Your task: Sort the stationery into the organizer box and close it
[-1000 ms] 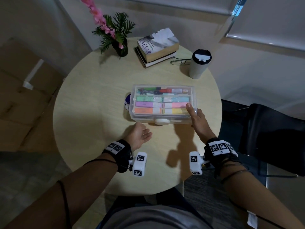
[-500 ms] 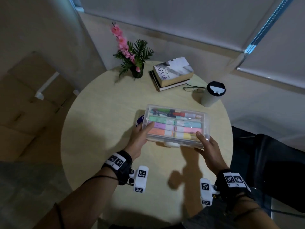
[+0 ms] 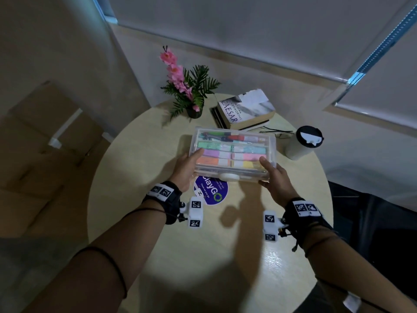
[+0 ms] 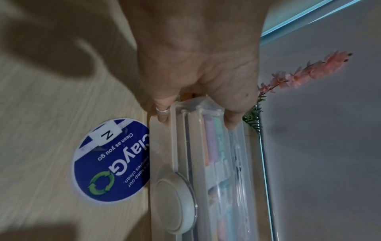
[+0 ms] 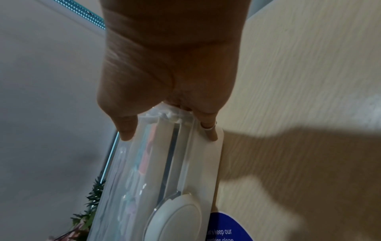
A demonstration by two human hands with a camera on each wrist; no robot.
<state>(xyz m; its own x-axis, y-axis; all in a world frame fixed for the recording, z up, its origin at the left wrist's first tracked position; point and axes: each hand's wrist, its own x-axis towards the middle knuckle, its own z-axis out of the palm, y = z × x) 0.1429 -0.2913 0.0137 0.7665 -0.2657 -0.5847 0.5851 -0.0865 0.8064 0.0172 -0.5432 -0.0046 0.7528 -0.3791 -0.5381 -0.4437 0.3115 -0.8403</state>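
The clear organizer box (image 3: pixel 234 152) is lidded, with rows of pastel highlighters and pens inside and a white round latch (image 3: pixel 229 176) on its near side. It is held up off the round table (image 3: pixel 140 177), tilted slightly. My left hand (image 3: pixel 188 168) grips its left end, thumb on the lid and fingers under the base. My right hand (image 3: pixel 274 177) grips the right end the same way. In the left wrist view the hand (image 4: pixel 195 91) clamps the box (image 4: pixel 214 154) end-on; in the right wrist view the hand (image 5: pixel 169 91) does likewise on the box (image 5: pixel 164 163).
A round blue sticker (image 3: pixel 212 192) lies on the table under the box. Behind stand a flower pot (image 3: pixel 191 96), stacked books (image 3: pixel 246 109), spectacles (image 3: pixel 276 132) and a lidded white cup (image 3: pixel 303 142). A dark chair (image 3: pixel 372 222) is at the right.
My left hand came off the table and took the box's left end. Both hands have lifted the box, uncovering the blue sticker. The head view has tilted up.
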